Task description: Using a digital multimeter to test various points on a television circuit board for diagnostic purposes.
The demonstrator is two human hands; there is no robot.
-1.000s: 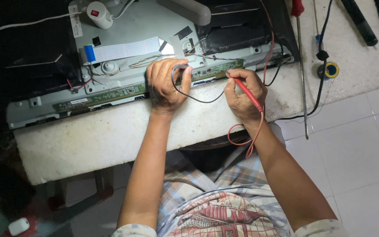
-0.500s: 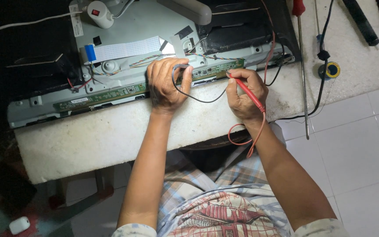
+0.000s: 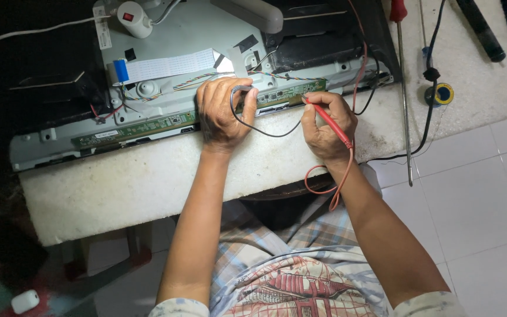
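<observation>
Green circuit strip (image 3: 148, 124) seemingly beneath both hands (image 3: 221, 111).

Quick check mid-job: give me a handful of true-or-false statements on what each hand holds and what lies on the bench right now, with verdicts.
1. The right hand holds a red probe with its tip at the long green circuit board. True.
2. The left hand is empty and lifted off the bench. False: it rests on the board, holding a black probe.
3. A red-handled screwdriver lies on the white bench top, to the right of the hands. True.
4. The red lead runs up over the board. False: it loops down past the right wrist.
5. A white ribbon cable lies on the metal panel above the board. True.
</observation>
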